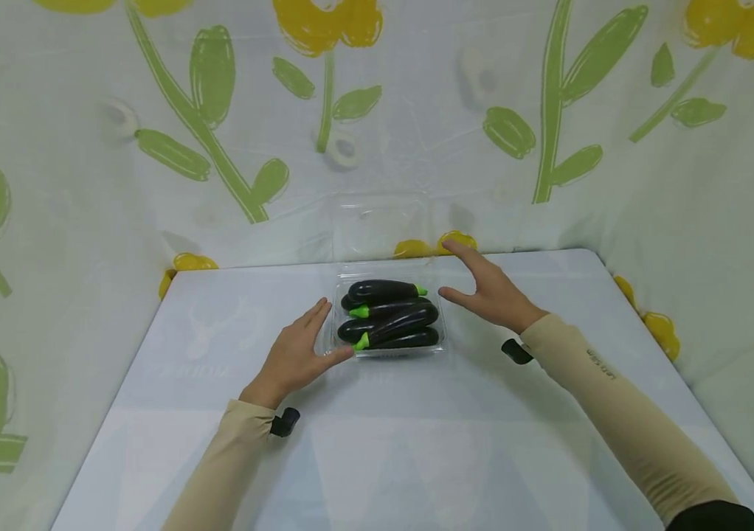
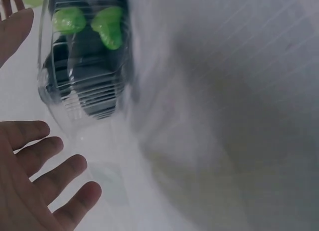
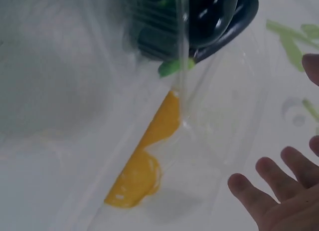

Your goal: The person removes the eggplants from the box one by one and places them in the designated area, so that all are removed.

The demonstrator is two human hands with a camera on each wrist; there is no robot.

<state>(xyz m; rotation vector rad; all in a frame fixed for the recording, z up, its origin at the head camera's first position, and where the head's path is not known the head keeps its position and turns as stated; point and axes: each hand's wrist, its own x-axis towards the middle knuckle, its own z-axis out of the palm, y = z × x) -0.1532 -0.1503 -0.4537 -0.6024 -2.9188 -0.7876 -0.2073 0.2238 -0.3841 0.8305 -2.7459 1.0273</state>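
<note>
A clear plastic clamshell box holds several dark eggplants with bright green stem ends. Its transparent lid stands raised at the back. My left hand is beside the box's left side, fingers extended and thumb tip at the front left corner. To the right of the box, my right hand hovers with thumb and fingers spread apart, holding nothing. In the left wrist view, spread fingers lie close to the ribbed box wall. The right wrist view has the right fingers alongside the clear plastic.
A white table lies under the box. Behind it and at the sides hangs a pale curtain printed with green leaves and yellow flowers. The raised lid overlaps this curtain in the head view. Small black wrist cameras are worn under both wrists.
</note>
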